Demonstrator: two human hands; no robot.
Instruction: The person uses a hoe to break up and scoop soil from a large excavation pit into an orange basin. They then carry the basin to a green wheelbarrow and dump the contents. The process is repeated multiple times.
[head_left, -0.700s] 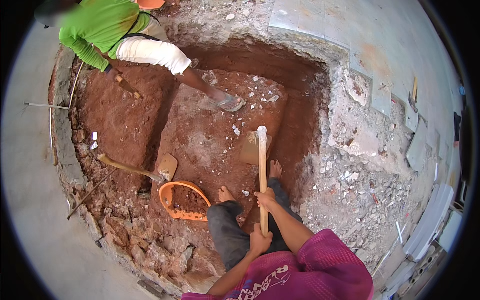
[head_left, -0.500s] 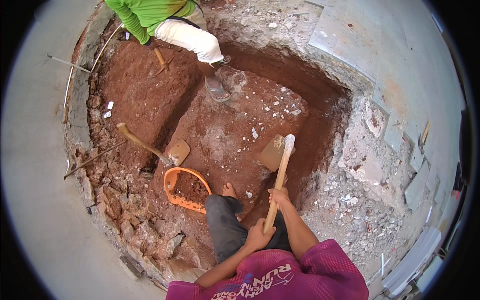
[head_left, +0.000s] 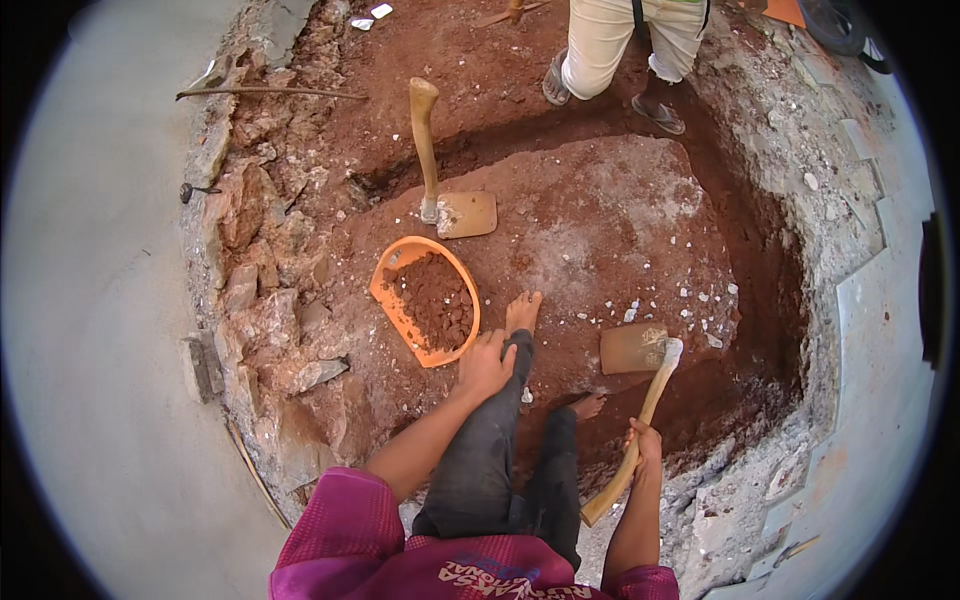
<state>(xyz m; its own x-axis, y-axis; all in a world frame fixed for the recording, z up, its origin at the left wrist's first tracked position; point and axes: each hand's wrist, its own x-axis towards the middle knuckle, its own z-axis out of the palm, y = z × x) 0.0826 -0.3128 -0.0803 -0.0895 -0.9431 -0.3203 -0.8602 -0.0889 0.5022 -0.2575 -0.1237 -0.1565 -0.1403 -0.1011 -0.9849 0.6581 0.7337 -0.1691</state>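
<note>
My right hand (head_left: 645, 440) is closed round the wooden handle of a hoe (head_left: 655, 392), which slants up to a flat, dirt-stained blade over the red soil. My left hand (head_left: 487, 366) rests at my bent left knee, fingers laid out and grasping nothing. Just beyond it stands an orange basket (head_left: 388, 300) partly filled with loose red soil (head_left: 435, 298); its rim comes close to my fingers. A second hoe (head_left: 424, 135) lies behind the basket, blade flat on the ground and handle pointing away. My bare left foot is planted beside the basket.
A trench (head_left: 760, 270) runs along the far and right sides of the soil block. At the far side stands a person in light trousers (head_left: 608, 45) and sandals. Broken rock (head_left: 270, 325) lines the left, beside a concrete floor (head_left: 100, 300). A thin rod (head_left: 270, 92) lies there.
My left hand has let go of the hoe handle and moved to my left knee by the basket. The hoe is now in my right hand alone. My view has swung left.
</note>
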